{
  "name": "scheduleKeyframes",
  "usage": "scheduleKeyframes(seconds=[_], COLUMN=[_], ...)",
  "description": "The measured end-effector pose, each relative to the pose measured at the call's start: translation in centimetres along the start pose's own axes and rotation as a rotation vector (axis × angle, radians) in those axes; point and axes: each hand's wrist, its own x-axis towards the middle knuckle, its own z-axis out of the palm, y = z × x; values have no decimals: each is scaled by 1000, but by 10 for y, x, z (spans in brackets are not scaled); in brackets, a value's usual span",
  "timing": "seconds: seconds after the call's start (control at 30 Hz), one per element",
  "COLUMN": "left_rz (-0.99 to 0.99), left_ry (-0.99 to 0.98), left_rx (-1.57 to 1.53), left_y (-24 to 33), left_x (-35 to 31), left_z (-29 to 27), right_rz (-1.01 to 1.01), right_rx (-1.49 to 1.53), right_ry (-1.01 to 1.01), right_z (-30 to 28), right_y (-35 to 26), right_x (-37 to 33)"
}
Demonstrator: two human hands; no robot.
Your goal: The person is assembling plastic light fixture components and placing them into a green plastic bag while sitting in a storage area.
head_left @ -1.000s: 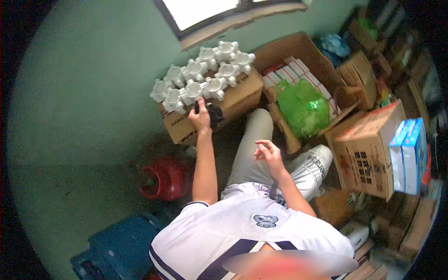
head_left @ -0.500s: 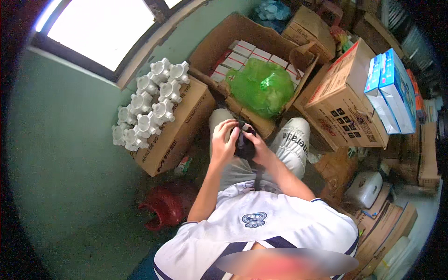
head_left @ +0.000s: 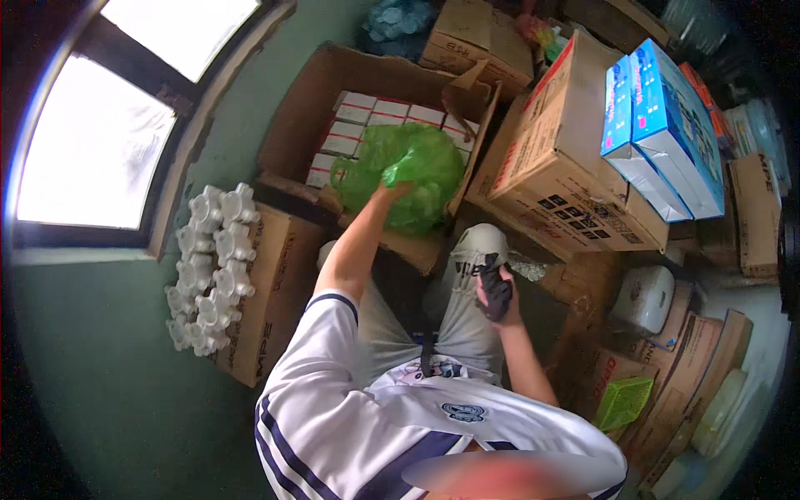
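Your left hand is on the green bag, its fingers hidden among the folds — whether they grip it or only touch it, I cannot tell. Your right hand, nearer your body than the bag and to its right, is closed around a black bundle. Under the bag are white boxes in an open carton — white fittings stand left of the bag, blue packs right of it.

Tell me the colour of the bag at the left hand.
The bag is green; head view.
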Motion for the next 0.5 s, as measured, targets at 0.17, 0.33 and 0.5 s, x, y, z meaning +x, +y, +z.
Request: scheduleKeyframes(seconds=[0.17, 0.33, 0.5], left_rz=[-156, -352, -501], left_ry=[-236, -368, -347], left_rx=[19, 99, 65], left_y=[-12, -29, 11], left_x=[8, -9, -44], left_z=[115, 145, 94], right_rz=[-68, -34, 115], right_rx=[-45, -135, -49], right_ry=[125, 95, 83], right_z=[-7, -2, -2], right_y=[-3, -5, -7], right_x=[8, 13, 9])
